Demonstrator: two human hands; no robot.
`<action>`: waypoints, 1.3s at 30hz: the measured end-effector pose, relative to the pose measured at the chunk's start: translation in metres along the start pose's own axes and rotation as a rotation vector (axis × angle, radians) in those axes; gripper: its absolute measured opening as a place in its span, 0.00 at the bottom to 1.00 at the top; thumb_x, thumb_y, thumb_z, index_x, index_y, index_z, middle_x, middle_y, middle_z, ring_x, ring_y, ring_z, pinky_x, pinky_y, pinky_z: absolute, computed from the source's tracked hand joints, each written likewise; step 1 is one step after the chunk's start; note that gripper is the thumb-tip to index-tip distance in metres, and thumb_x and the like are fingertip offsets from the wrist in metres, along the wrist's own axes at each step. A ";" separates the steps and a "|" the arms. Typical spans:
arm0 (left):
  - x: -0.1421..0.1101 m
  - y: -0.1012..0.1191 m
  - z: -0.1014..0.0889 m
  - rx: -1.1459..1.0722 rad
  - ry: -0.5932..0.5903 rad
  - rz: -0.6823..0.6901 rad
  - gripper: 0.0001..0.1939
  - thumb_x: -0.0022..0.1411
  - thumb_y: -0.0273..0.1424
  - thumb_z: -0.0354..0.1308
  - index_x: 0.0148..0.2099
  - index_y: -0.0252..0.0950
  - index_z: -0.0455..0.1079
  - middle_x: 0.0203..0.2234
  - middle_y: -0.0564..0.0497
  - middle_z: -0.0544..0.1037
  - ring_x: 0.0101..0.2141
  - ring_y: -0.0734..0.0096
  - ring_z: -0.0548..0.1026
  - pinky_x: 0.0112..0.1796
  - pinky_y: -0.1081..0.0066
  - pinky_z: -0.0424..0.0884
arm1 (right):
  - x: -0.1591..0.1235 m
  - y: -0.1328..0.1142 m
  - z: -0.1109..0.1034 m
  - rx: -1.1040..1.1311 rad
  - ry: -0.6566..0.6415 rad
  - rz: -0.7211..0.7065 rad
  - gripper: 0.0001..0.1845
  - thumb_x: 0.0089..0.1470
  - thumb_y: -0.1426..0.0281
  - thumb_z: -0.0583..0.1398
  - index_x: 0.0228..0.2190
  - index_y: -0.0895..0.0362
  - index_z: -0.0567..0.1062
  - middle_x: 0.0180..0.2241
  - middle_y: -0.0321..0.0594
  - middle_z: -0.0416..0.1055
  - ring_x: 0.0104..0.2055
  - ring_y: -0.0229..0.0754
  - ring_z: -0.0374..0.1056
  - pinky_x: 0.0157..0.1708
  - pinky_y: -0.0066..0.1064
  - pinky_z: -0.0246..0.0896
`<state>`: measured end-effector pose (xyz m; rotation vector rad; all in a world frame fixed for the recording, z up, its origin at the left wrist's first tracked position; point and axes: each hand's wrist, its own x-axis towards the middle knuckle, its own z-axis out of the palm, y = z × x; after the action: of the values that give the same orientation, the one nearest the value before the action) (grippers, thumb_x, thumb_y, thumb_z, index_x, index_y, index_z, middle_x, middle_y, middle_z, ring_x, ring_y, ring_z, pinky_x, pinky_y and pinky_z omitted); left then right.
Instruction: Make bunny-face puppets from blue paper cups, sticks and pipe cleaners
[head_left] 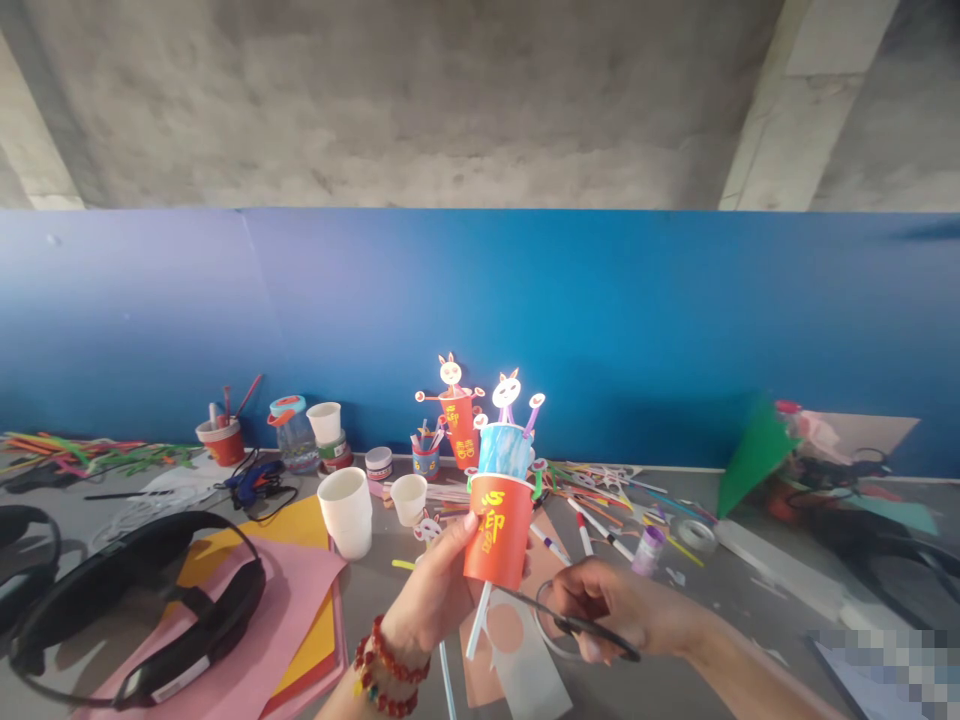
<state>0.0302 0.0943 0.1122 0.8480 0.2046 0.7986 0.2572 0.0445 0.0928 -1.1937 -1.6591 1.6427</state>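
My left hand (439, 590), with a red bead bracelet on the wrist, is closed round a red paper cup (497, 530) with yellow characters. A blue cup and a paper animal figure (508, 388) on straws rise out of its top, and a white straw (478, 620) hangs below it. My right hand (619, 605) is closed on black-handled scissors (577, 620), whose blades point toward the straw under the cup. A second red cup figure (457, 420) stands on the table behind.
White paper cups (346, 510) stand left of the hands. Pink and yellow paper sheets (300, 590) and a black headset (150, 600) lie at the left. Markers and straws (600, 520), a tape roll (694, 535) and a green paper piece (754, 450) lie at the right, before a blue wall.
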 end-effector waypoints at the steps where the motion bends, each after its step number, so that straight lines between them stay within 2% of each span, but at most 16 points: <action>1: 0.000 0.000 -0.001 -0.002 0.004 -0.014 0.24 0.66 0.42 0.57 0.50 0.24 0.76 0.40 0.34 0.82 0.38 0.56 0.80 0.43 0.63 0.72 | 0.000 0.000 -0.001 -0.010 -0.004 -0.017 0.15 0.37 0.68 0.70 0.21 0.58 0.68 0.17 0.26 0.65 0.18 0.28 0.57 0.16 0.19 0.48; 4: 0.000 -0.001 -0.004 -0.011 0.005 -0.040 0.24 0.67 0.42 0.56 0.51 0.25 0.76 0.40 0.34 0.82 0.39 0.56 0.80 0.43 0.63 0.73 | 0.000 0.000 -0.002 -0.038 -0.018 -0.038 0.20 0.37 0.64 0.72 0.21 0.57 0.67 0.18 0.25 0.62 0.19 0.28 0.54 0.17 0.20 0.45; 8: 0.001 -0.002 -0.007 -0.015 -0.012 -0.024 0.24 0.67 0.42 0.56 0.51 0.25 0.76 0.41 0.34 0.82 0.40 0.56 0.80 0.45 0.62 0.72 | -0.001 -0.002 -0.002 -0.105 0.027 -0.017 0.19 0.37 0.66 0.71 0.20 0.57 0.65 0.18 0.24 0.59 0.20 0.29 0.51 0.18 0.22 0.42; 11: 0.001 -0.003 -0.008 -0.010 -0.023 -0.022 0.24 0.68 0.42 0.54 0.51 0.24 0.76 0.41 0.33 0.81 0.40 0.56 0.80 0.45 0.62 0.72 | -0.001 -0.002 -0.001 -0.164 0.077 -0.033 0.19 0.37 0.69 0.70 0.19 0.57 0.63 0.19 0.25 0.59 0.22 0.30 0.51 0.20 0.22 0.43; 15: 0.001 -0.005 -0.011 -0.016 -0.014 -0.019 0.24 0.68 0.41 0.55 0.51 0.24 0.75 0.42 0.33 0.81 0.40 0.57 0.80 0.46 0.61 0.71 | 0.000 0.000 -0.001 -0.220 0.095 -0.068 0.21 0.38 0.68 0.70 0.18 0.57 0.61 0.19 0.24 0.55 0.23 0.29 0.48 0.21 0.22 0.44; 22: 0.002 -0.005 -0.010 0.013 -0.003 -0.021 0.23 0.66 0.42 0.58 0.50 0.25 0.76 0.41 0.34 0.82 0.40 0.53 0.81 0.45 0.61 0.71 | 0.000 0.000 0.000 -0.101 0.000 0.063 0.17 0.43 0.61 0.69 0.23 0.57 0.68 0.18 0.28 0.65 0.18 0.30 0.59 0.18 0.21 0.51; 27: 0.002 -0.007 -0.014 -0.006 0.005 -0.057 0.24 0.67 0.42 0.56 0.51 0.25 0.75 0.43 0.34 0.81 0.41 0.55 0.80 0.46 0.61 0.71 | 0.002 0.003 -0.001 -0.033 -0.031 0.000 0.22 0.39 0.56 0.70 0.23 0.57 0.68 0.17 0.25 0.63 0.17 0.28 0.56 0.17 0.19 0.52; 30: 0.002 -0.009 -0.017 -0.018 -0.004 -0.065 0.24 0.68 0.42 0.54 0.52 0.25 0.75 0.43 0.34 0.81 0.41 0.55 0.80 0.47 0.60 0.71 | 0.002 0.008 -0.003 -0.023 -0.031 -0.007 0.24 0.38 0.54 0.71 0.23 0.57 0.67 0.17 0.26 0.63 0.17 0.28 0.56 0.16 0.18 0.49; 36: 0.003 -0.007 -0.013 -0.018 -0.009 -0.060 0.25 0.68 0.43 0.54 0.51 0.24 0.75 0.41 0.34 0.81 0.40 0.55 0.80 0.45 0.61 0.71 | 0.004 0.016 -0.001 -0.086 -0.006 -0.052 0.24 0.42 0.55 0.70 0.22 0.56 0.64 0.18 0.25 0.59 0.19 0.29 0.54 0.18 0.21 0.44; 39: 0.004 -0.006 -0.013 -0.075 0.013 -0.095 0.25 0.67 0.43 0.56 0.53 0.25 0.73 0.41 0.35 0.81 0.40 0.57 0.80 0.46 0.63 0.71 | 0.003 0.011 0.003 -0.196 0.054 -0.135 0.24 0.46 0.56 0.68 0.20 0.56 0.61 0.20 0.26 0.56 0.22 0.30 0.49 0.21 0.23 0.44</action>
<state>0.0304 0.1017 0.0998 0.7577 0.2232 0.7185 0.2557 0.0439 0.0811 -1.1782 -1.8576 1.3801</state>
